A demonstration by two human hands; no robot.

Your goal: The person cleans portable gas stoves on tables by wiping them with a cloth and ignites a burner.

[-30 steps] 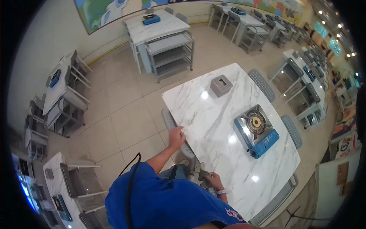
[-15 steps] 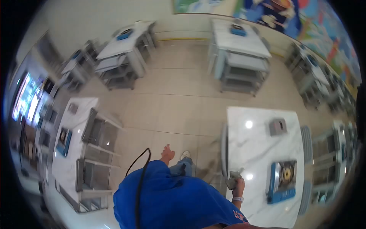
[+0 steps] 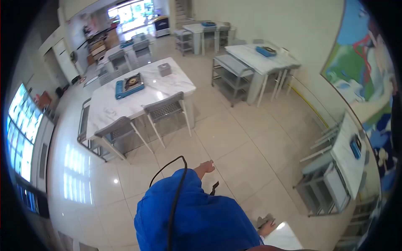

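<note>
My left hand [image 3: 207, 167] is held out over the tiled floor beside my blue shirt, with nothing seen in it and its fingers loosely apart. Lower and to the right, my right hand [image 3: 267, 228] grips a crumpled grey cloth [image 3: 264, 219]. That hand is next to the corner of a white marble-patterned table [image 3: 285, 240] at the bottom edge. A black cord loops up from the shirt.
At the left is a marble-patterned table [image 3: 100, 111] with a blue gas stove [image 3: 130, 85], a grey box [image 3: 164, 70] and two grey chairs [image 3: 163, 108] on the near side. Shelved carts [image 3: 232, 76] stand by more tables behind and at the right.
The view has swung left, so the table beside me has slid to the bottom edge. My left hand has come away from that table. The grey cloth stays in my right hand.
</note>
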